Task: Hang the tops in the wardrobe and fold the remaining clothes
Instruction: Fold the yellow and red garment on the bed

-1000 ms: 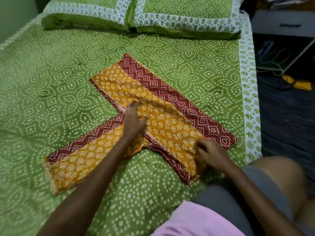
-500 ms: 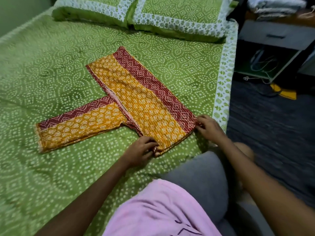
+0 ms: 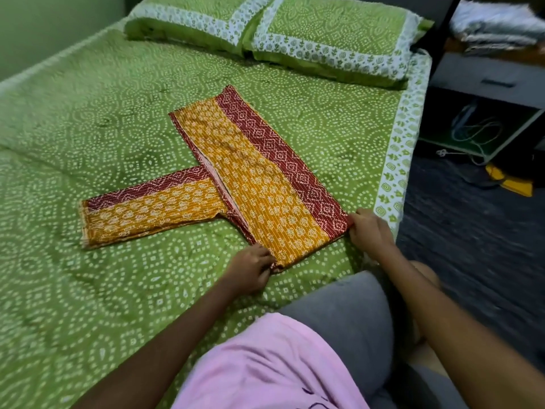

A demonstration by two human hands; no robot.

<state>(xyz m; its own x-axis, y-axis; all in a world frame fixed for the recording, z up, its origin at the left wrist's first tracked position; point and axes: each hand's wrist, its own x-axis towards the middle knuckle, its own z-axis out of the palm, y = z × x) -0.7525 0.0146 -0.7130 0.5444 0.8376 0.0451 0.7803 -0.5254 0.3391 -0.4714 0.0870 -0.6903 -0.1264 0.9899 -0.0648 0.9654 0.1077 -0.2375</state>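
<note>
Garment: the yellow and maroon garment (image 3: 259, 184) lies flat on the green bedspread (image 3: 88, 128), near the bed's right edge and just in front of the person.
Long axis: its main panel runs away from the person, from the near end at the hands up toward the pillows (image 3: 280, 39); one sleeve (image 3: 147, 214) sticks out to the left, at a right angle to that panel.
Left hand: the left hand (image 3: 250, 273) pinches the near left corner, fingers curled round the hem.
Right hand: the right hand (image 3: 368, 231) grips the near right corner on the maroon band, fingers curled onto the cloth.
Which way from the grip: the whole length lies beyond both hands, so, as I read it, a fold goes forward, near end carried toward the far end.
Nearer hand: both sit on the same short edge, the left slightly closer to the body.
Watch out: the sleeve looks unfolded and may need tucking in first.
</note>
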